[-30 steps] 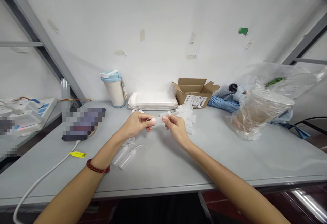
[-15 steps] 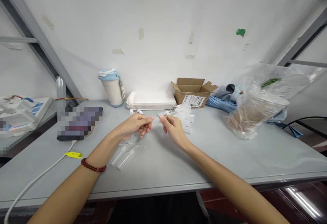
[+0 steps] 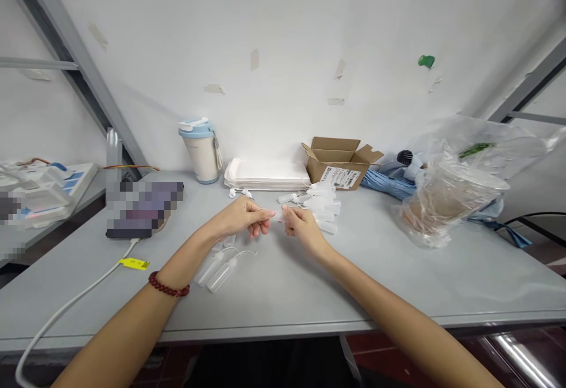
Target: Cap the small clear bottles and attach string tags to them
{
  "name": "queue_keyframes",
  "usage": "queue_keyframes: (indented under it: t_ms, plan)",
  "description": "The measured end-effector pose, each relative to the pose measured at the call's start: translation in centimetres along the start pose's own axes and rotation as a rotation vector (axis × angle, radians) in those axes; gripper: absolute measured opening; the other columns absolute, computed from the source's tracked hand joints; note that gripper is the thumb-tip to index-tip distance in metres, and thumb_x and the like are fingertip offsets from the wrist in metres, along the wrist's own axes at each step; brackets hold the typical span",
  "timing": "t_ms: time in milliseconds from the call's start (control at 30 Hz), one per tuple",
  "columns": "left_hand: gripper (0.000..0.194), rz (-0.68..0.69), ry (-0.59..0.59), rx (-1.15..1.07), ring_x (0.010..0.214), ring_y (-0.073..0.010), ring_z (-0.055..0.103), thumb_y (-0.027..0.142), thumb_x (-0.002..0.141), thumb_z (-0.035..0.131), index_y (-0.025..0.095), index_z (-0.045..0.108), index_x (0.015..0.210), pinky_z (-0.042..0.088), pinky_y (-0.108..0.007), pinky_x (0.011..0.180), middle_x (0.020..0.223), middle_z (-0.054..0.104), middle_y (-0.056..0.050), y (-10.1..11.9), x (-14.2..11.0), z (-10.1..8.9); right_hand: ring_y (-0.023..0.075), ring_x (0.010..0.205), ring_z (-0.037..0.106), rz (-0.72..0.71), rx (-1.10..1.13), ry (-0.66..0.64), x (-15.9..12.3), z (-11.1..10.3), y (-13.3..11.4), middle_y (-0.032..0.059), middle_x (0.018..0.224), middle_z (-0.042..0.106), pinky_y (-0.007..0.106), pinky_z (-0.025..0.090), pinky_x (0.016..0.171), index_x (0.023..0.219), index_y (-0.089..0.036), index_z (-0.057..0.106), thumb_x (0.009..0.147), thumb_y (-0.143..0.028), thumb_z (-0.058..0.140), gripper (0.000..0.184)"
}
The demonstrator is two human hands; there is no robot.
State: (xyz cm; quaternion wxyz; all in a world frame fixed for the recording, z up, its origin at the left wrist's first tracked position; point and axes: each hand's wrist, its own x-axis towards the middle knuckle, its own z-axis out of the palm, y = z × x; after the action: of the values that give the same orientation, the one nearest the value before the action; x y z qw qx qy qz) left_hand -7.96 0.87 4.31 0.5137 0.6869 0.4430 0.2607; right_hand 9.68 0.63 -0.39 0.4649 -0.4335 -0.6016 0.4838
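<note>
My left hand (image 3: 247, 218) and my right hand (image 3: 305, 230) meet over the middle of the table, thumbs and fingers pinched. Between the fingertips shows a small whitish translucent piece (image 3: 279, 216); its kind is too small to make out, and the fingers cover its ends. Below my left hand lie clear plastic squeeze bottles (image 3: 221, 275) with thin curved white spouts, partly hidden by the wrist. Just behind my right hand is a pile of translucent bottles (image 3: 326, 206). Two small white caps (image 3: 240, 193) lie beyond my left hand.
Along the wall stand a blue-lidded cup (image 3: 201, 155), a stack of white packets (image 3: 269, 174) and an open cardboard box (image 3: 329, 164). To the right are blue cloth (image 3: 384, 181) and a plastic-wrapped tub (image 3: 464, 193). A phone (image 3: 148, 208) with a white cable (image 3: 84, 293) lies left.
The whole view has shifted slightly, so things sit a little further right. Both hands keep their pinch, with the right fingers turned slightly.
</note>
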Motion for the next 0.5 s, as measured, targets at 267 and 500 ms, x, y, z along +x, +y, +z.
queue_keyframes:
  t_ms: [267,500]
  plan:
    - [0.040,0.082,0.111,0.048,0.054,-0.0136,0.059,0.049,0.079,0.056,0.012,0.065,0.068,0.048,-0.025,0.055,0.063,0.065,-0.006,-1.1,1.0,-0.3,0.0085,0.048,0.031,-0.149,-0.264,0.171,0.8,-1.5,-1.4,-0.0055,0.049,0.033,0.023,0.024,0.047,0.053,-0.020,0.034,0.082,-0.054,0.044,0.047]
    - [0.031,0.092,0.647,0.763,0.061,-0.0206,0.058,0.032,0.081,0.044,0.016,0.062,0.060,0.040,-0.029,0.060,0.058,0.062,-0.006,-4.4,2.0,-4.4,0.0138,0.060,0.047,-0.356,-0.611,0.548,2.8,-6.3,-1.4,0.0008,0.064,0.056,0.026,0.036,0.062,0.079,-0.016,0.058,0.089,-0.041,0.042,0.031]
